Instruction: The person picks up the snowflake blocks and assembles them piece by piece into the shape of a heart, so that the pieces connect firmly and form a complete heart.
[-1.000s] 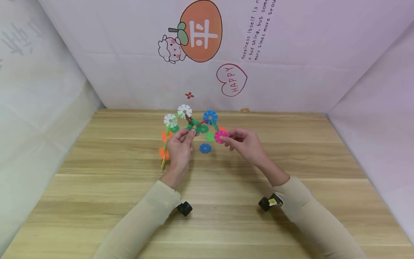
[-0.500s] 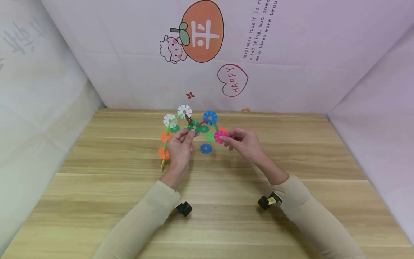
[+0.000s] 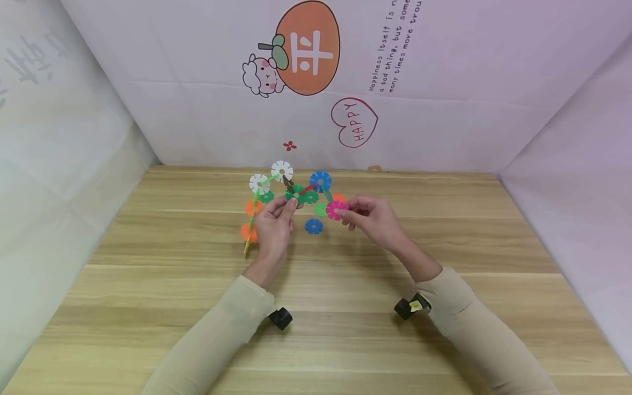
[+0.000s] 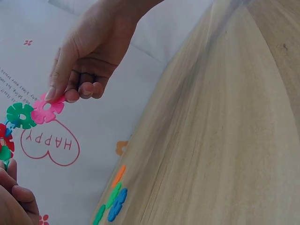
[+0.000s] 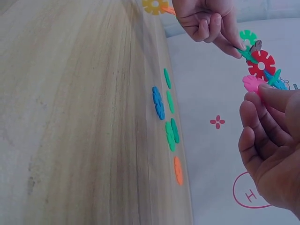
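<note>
- Chain of slotted plastic discs (image 3: 298, 189): held up over the wooden table (image 3: 345, 329), strung between and beyond both hands; likely weak spot is the slot joints, which could pop apart if the hands pull unevenly or twist; a free branch runs left of the left hand down to a yellow disc (image 3: 247, 248), and its weight or a bump from the forearm might loosen a joint
- Left hand (image 3: 274, 227): pinching a green disc (image 5: 245, 55) mid-chain, thumb on top; chain lies at its fingertips and out to both sides
- Right hand (image 3: 377, 219): pinching the pink disc (image 4: 40, 114) at the chain's right end; too tight a squeeze could bend it
- Loose discs, including a blue disc (image 3: 308, 226) and an orange disc (image 3: 338, 196): on the table below; a dropped chain could scatter them
</note>
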Demonstrator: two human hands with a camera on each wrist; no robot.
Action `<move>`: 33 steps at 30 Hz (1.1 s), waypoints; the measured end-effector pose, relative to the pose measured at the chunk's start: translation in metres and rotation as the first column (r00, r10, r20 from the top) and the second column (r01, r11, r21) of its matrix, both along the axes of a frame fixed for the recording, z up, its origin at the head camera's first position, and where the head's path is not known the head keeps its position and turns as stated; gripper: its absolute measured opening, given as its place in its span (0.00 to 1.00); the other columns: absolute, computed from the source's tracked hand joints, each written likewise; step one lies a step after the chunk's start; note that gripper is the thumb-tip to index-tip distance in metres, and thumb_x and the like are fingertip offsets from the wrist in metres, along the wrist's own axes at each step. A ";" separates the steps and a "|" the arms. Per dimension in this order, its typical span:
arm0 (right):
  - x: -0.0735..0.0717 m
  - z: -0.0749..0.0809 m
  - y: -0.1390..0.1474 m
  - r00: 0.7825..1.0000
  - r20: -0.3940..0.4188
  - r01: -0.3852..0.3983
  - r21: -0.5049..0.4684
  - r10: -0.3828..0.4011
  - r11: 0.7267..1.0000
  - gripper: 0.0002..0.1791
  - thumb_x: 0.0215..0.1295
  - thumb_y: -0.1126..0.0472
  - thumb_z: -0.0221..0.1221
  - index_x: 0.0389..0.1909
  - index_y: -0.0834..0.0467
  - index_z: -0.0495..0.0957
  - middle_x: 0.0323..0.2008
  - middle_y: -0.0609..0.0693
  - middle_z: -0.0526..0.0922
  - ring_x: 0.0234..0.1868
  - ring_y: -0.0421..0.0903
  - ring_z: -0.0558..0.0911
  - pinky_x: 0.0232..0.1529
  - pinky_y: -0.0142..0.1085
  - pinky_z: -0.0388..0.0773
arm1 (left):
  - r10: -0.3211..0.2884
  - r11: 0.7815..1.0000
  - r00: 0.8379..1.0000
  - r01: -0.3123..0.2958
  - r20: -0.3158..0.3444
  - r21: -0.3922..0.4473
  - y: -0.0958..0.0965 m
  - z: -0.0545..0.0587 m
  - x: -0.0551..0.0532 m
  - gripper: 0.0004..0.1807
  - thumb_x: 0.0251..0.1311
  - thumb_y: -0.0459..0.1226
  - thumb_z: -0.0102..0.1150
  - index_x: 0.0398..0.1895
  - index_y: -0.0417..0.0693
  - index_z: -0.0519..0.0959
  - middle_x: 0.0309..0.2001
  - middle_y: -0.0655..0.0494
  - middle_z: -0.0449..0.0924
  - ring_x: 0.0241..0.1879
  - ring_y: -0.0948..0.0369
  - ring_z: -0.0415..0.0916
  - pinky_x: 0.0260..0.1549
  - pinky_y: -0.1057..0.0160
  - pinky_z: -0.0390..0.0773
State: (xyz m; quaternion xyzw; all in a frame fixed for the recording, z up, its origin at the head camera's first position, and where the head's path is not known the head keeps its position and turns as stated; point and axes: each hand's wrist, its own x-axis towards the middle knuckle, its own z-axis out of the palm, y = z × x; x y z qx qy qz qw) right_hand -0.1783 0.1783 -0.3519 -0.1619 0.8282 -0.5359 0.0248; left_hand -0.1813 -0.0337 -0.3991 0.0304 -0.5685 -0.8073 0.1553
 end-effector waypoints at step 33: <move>-0.021 -0.030 0.004 0.996 0.012 -0.082 -0.318 0.091 0.944 0.06 0.70 0.68 0.61 0.33 0.65 0.75 0.64 0.57 0.76 0.50 0.50 0.82 0.48 0.33 0.80 | -0.061 0.998 0.997 0.062 0.056 -0.024 0.002 0.000 0.000 0.08 0.65 0.32 0.65 0.40 0.33 0.84 0.32 0.48 0.88 0.13 0.69 0.64 0.12 0.75 0.64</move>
